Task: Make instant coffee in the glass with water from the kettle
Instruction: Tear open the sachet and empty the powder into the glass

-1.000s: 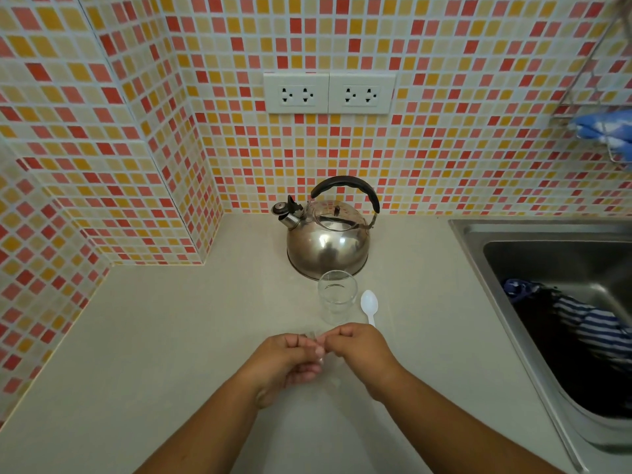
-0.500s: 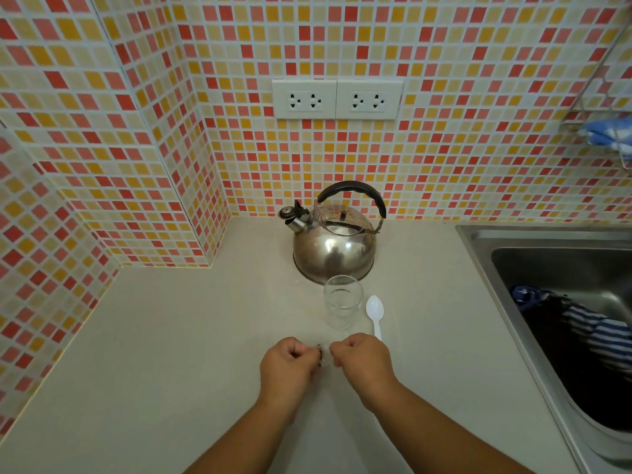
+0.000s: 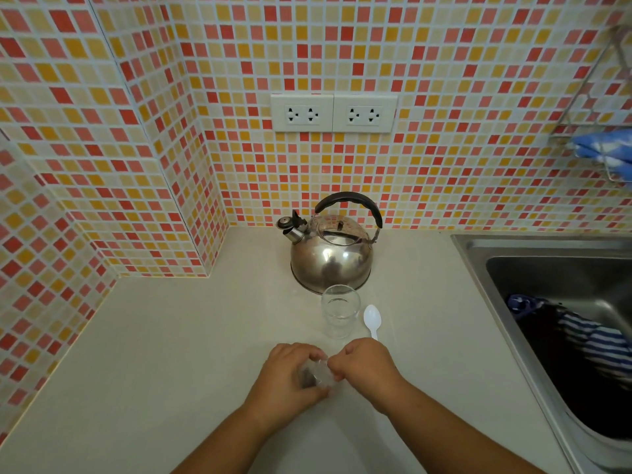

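Both hands low at centre, over the tabletop (image 3: 143, 354). Left hand (image 3: 290, 378) curled, fingers clamped on a small clear packet (image 3: 313, 376) with dark contents inside. Right hand (image 3: 367, 367) at 3 o'clock of the left, fingers pinched on the packet's right edge. Packet held between the two hands, just above the surface.

Empty glass (image 3: 340, 311) upright at 12 o'clock of the hands, near but apart. White plastic spoon (image 3: 372, 319) flat just beside the glass at its 3 o'clock, handle end hidden behind the right hand. Steel kettle (image 3: 331, 258) with black handle directly at 12 o'clock of the glass, spout toward 10 o'clock, lid on.

Sink (image 3: 478, 248) at 3 o'clock, striped cloth (image 3: 595, 343) inside. Double wall outlet (image 3: 333, 112) on tiles above the kettle.
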